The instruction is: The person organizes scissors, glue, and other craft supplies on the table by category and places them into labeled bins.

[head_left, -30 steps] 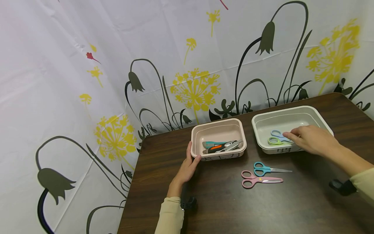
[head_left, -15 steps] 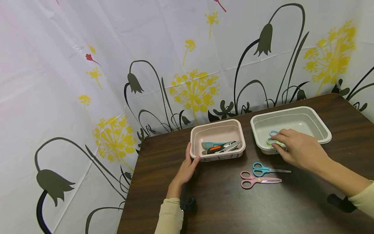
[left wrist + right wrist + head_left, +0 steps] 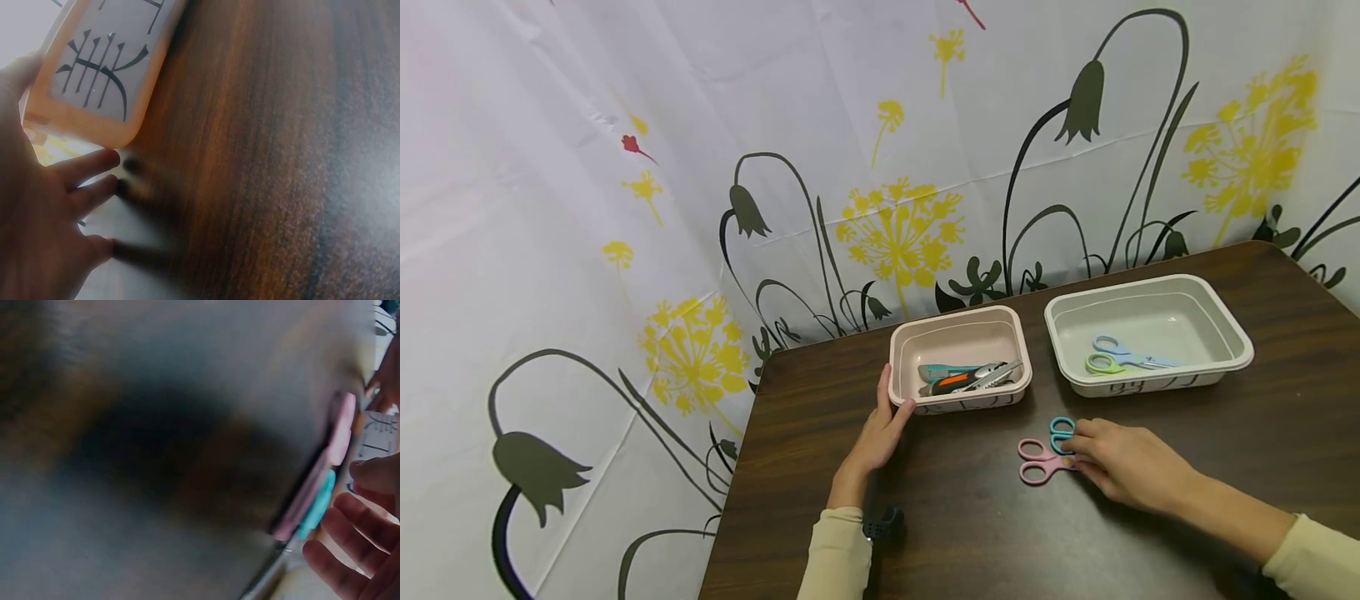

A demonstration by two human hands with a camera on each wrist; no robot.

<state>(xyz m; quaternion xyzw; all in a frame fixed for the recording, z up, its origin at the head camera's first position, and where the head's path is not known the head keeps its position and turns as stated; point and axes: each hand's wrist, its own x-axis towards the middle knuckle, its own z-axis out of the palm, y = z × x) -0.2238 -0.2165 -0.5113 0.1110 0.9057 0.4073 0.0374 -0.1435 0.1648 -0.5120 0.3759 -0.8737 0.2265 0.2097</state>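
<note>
My left hand [image 3: 880,435] holds the front left corner of a pink bin [image 3: 959,325], thumb at the front rim and fingers along its side. A utility knife with an orange slider [image 3: 951,382] lies in that bin among other cutters. My right hand [image 3: 1133,464] is over two pairs of scissors on the table, fingertips right at the blue scissors [image 3: 1062,427]. It hides their blades. Pink scissors [image 3: 1036,473] lie just in front, partly covered. In the right wrist view, the fingers [image 3: 353,534] are loosely spread beside the blue handle.
A grey-white bin [image 3: 1180,312] stands at the back right, with light blue scissors [image 3: 1123,354] and green scissors [image 3: 1103,363] inside. The brown table [image 3: 970,533] meets a flower-printed curtain [image 3: 850,100] at its back edge. The pink bin's front carries a label [image 3: 100,69].
My right hand has moved out of the grey-white bin and down towards me, over the blue and pink scissors. The light blue and green scissors stay in the bin. My left hand has not moved.
</note>
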